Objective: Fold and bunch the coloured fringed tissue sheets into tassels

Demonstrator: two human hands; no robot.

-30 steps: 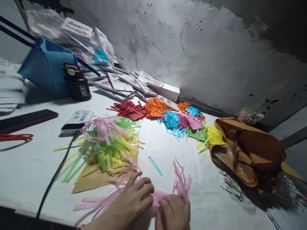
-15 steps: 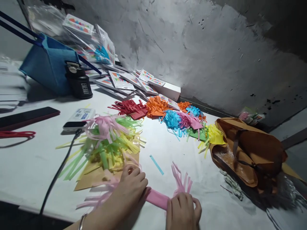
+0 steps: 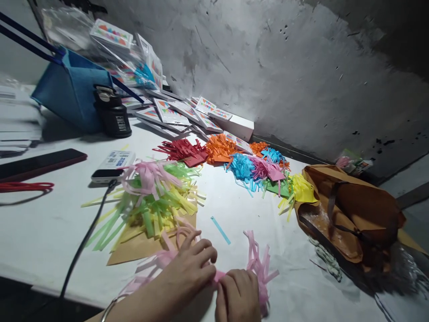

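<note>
Between my hands is a pink tissue-paper tassel (image 3: pixel 257 264), fringed at both ends, its uncut middle mostly covered by my fingers. My left hand (image 3: pixel 196 264) grips its middle from the left, fingers bent, with pale pink strips spreading out beneath the wrist. Close beside it, my right hand (image 3: pixel 236 290) is closed on the same band, and the right-hand fringe sticks out past its knuckles. Just beyond my left hand lies a pile of pink, green and yellow fringed tissue (image 3: pixel 157 192) on a brown paper sheet (image 3: pixel 134 250).
Red (image 3: pixel 182 152), orange and blue fringed bundles line the back. A brown bag (image 3: pixel 362 205) stands right. Printed boxes (image 3: pixel 170 112), a black bottle (image 3: pixel 114 112) and a blue bag (image 3: pixel 73 89) are at the back left. A black cable (image 3: pixel 83 241) crosses the left side.
My hands have come closer together, so the bare pink band between them is now mostly covered. My right hand has shifted left, and more of the right fringe shows.
</note>
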